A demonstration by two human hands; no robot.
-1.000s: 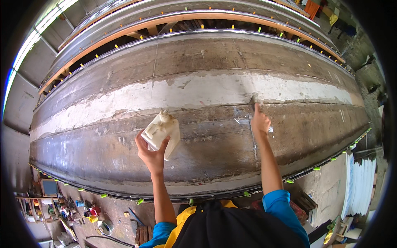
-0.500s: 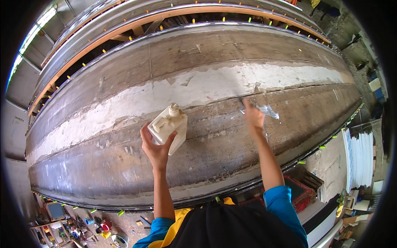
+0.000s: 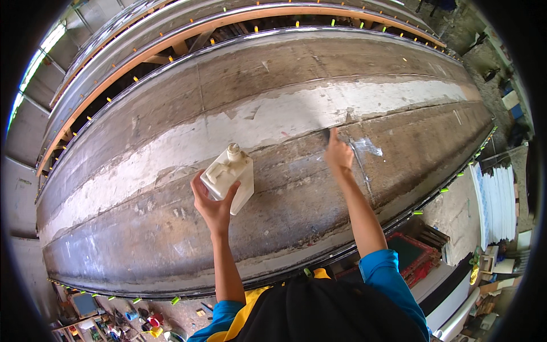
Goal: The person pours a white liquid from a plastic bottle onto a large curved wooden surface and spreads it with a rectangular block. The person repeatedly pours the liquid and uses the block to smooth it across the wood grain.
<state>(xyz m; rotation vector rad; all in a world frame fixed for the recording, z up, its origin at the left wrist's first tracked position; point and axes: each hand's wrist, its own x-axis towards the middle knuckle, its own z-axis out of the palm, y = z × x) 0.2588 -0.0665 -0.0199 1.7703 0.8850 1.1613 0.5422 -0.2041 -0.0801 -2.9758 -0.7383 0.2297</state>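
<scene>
My left hand [image 3: 213,204] grips an off-white plastic jug [image 3: 237,181] by its sides, thumb on the right and fingers on the left. The jug tilts with its neck away from me, above the long curved panel [image 3: 285,211]. Farther right, my right hand [image 3: 340,155] is closed with the index finger pointing forward. Beside that fingertip a dark, thin thing shows, smeared by motion; its kind cannot be made out. It lies at the lower edge of the white filler strip [image 3: 290,118] running along the panel. Right of the hand is a whitish smear [image 3: 367,147].
Green clips [image 3: 418,212] line the panel's near edge. Behind it runs an orange-brown beam [image 3: 196,25] with yellow and green clips. White sheets [image 3: 501,208] stand at the right, near a red frame [image 3: 424,259]. Cans and tools [image 3: 151,325] clutter the floor at lower left.
My right hand has shifted slightly left and away from me, along the filler strip's lower edge. The left hand keeps hold of the jug. The whole view has shifted a little.
</scene>
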